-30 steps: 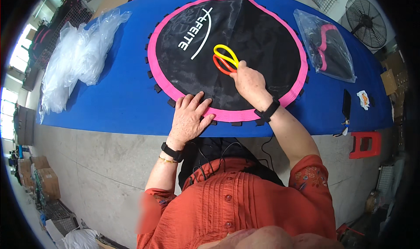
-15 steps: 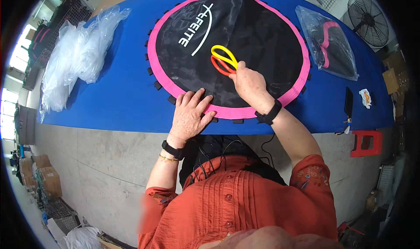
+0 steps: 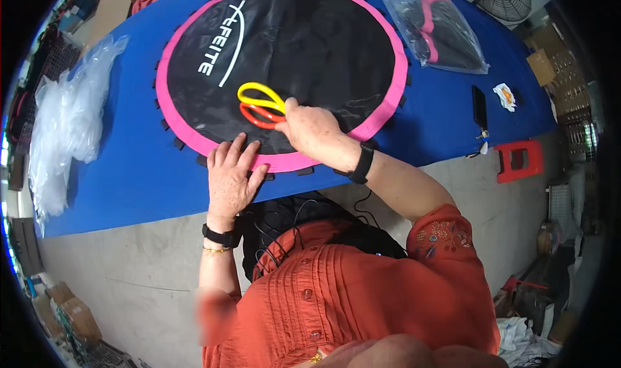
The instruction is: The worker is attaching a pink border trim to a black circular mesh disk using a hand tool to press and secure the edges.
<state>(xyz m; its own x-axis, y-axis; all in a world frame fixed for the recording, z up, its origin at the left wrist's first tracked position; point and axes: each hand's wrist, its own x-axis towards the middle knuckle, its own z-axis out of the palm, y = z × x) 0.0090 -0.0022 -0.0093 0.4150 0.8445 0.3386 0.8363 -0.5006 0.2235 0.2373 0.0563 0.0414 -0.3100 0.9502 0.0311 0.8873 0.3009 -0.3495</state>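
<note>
A round black mat [image 3: 317,57] with a pink border, white lettering and small black tabs round its edge lies flat on the blue table. Over its near part my right hand [image 3: 314,130] is closed on what look like scissors [image 3: 262,96]. One yellow and one red loop handle point left and away from me, and any blades are hidden in the hand. My left hand [image 3: 231,177] lies palm down on the near left pink border, its fingers spread and reaching onto the black fabric.
Crumpled clear plastic [image 3: 74,122] covers the left of the blue table [image 3: 123,187]. At the right lie a bagged black and pink piece [image 3: 440,35], a dark phone-like object [image 3: 479,107] and a small white wrapper [image 3: 504,97]. A red stool [image 3: 519,162] stands beyond the table's edge.
My view has shifted, so the mat and table sit further left. The right hand still grips the scissors above the mat, and the left hand stays on the border.
</note>
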